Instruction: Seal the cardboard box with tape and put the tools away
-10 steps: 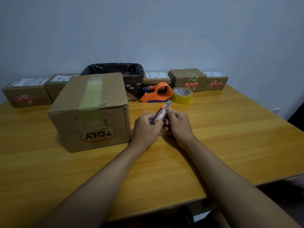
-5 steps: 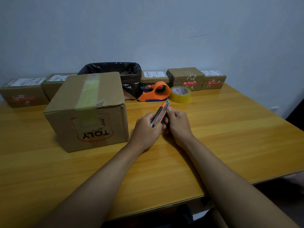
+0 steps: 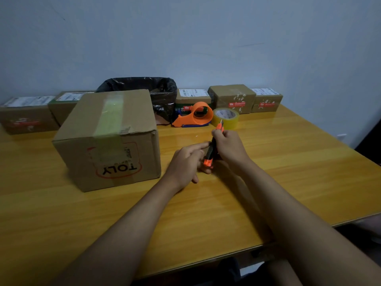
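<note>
A large cardboard box point(image 3: 107, 139) marked TOLY stands on the wooden table point(image 3: 288, 166), left of my hands, with a strip of tape running over its top and down its front. My right hand point(image 3: 228, 145) grips an orange and black utility knife point(image 3: 210, 153), held almost upright with a short blade tip showing above the fingers. My left hand point(image 3: 185, 162) is beside the knife, fingers loosened, one fingertip touching its side. An orange tape dispenser point(image 3: 195, 117) and a yellowish tape roll point(image 3: 225, 118) sit behind my hands.
A black-lined bin point(image 3: 144, 87) stands behind the large box. Several small parcels line the wall: two at the left point(image 3: 26, 114) and three at the right point(image 3: 233, 98). The table's front edge runs across the lower right.
The knife has turned from slanting to almost upright in my right hand. My left hand has loosened its hold and slid down beside it. The view has shifted slightly.
</note>
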